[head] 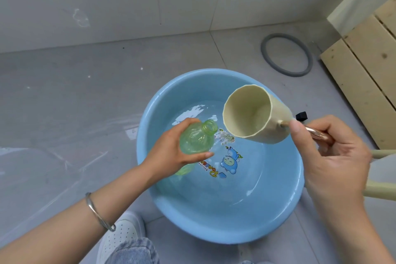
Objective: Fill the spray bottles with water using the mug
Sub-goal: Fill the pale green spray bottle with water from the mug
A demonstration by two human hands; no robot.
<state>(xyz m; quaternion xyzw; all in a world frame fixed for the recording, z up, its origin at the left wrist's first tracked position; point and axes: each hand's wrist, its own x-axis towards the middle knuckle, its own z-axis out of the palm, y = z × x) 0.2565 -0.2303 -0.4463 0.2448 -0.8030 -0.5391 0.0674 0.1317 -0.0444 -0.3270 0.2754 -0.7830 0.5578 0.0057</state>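
While the left hand (171, 152) curls around the body of a green see-through spray bottle (197, 139), holding it tilted with its open threaded neck pointing up and to the right, the right hand (334, 156) pinches the metallic handle (315, 133) of a cream mug (252, 111) between thumb and bent fingers. Tipped on its side, the mug has its mouth facing the bottle's neck, close beside it but not touching. Both are held above a blue basin (214, 233) that sits on the grey tiled floor and holds shallow water over a cartoon print (230, 161). A silver bangle (96, 212) circles the left wrist, and a white shoe (122, 231) shows below it. Beyond the basin lie a grey ring (265, 53) and pale wooden slats (364, 70); a small black object (301, 115) peeks out behind the mug.
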